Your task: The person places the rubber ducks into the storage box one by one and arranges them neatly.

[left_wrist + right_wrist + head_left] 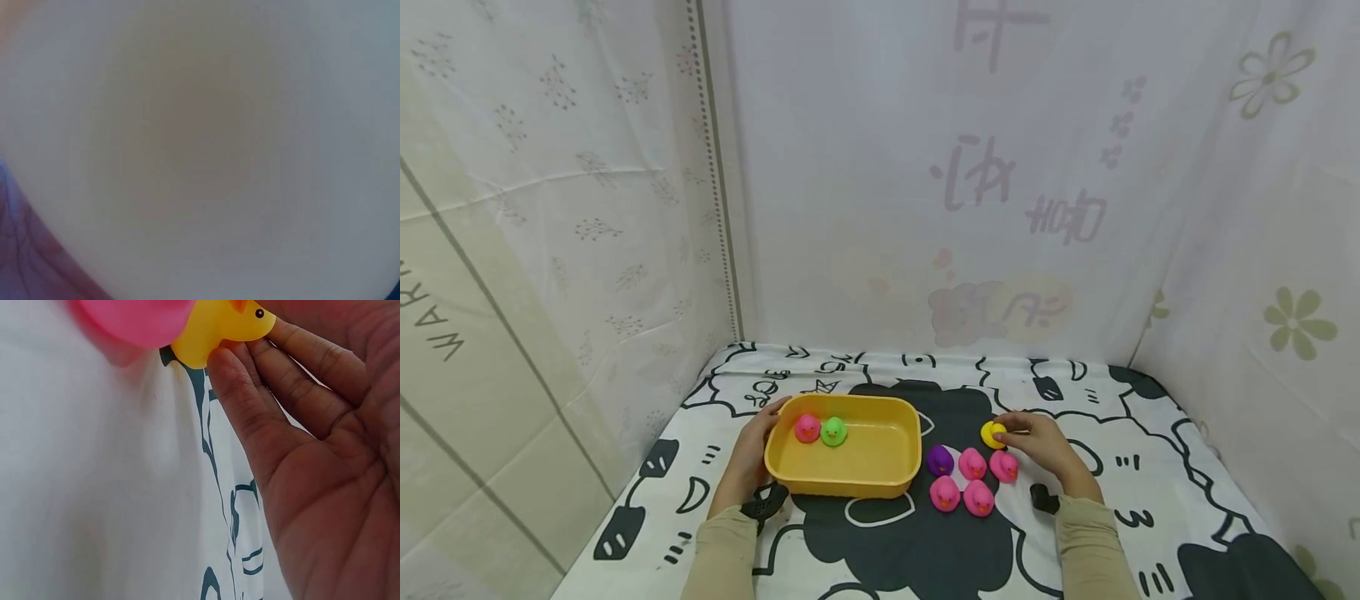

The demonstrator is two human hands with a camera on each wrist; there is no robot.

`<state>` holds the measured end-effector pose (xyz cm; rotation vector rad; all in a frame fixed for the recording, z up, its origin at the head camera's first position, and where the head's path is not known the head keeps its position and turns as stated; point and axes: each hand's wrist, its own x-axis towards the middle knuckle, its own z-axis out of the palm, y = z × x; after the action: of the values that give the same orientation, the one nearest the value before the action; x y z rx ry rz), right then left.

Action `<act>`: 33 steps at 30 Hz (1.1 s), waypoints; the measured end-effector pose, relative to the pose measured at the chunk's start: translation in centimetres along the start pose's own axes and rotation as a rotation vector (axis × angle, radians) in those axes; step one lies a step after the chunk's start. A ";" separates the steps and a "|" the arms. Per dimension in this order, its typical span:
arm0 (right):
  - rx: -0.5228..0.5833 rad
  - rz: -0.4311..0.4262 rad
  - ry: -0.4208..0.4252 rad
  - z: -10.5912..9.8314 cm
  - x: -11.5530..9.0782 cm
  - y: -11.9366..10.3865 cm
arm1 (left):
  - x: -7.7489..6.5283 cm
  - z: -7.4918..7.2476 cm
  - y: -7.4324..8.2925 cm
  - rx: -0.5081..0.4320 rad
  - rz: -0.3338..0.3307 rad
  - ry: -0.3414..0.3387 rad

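Observation:
A yellow plastic tub [880, 488] sits on the patterned cloth, with a pink rubber duck [807, 428] and a green rubber duck [833, 432] in its left part. My left hand [753, 450] grips the tub's left end, its fingers by the far left corner. In the left wrist view a pale blur fills most of the frame, with a bit of palm [37, 256] at the lower left. To the right of the tub, my right hand [1037, 437] pinches a yellow rubber duck [992, 434] between thumb and fingers [234, 381]. The duck's head points toward the palm.
Just nearer than the yellow duck, a purple duck [940, 460] and several pink ducks [972, 464] stand grouped on the cloth [917, 550]. Hanging fabric [880, 208] closes off the back and both sides. Dark wrist straps show on both arms.

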<state>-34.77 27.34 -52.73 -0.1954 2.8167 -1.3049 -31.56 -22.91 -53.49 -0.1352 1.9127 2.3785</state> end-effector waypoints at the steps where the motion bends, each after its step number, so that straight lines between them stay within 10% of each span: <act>1: 0.000 0.006 0.003 0.0 0.0 0.0 | 0.0 0.0 0.0 0.003 0.000 -0.001; 33: 0.110 -0.092 0.022 0.8 -0.3 -2.3 | -0.1 0.1 0.0 0.019 0.019 0.017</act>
<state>-34.21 25.26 -51.52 -0.3122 2.7738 -1.4846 -31.43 -22.79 -53.41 -0.1376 1.9525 2.3776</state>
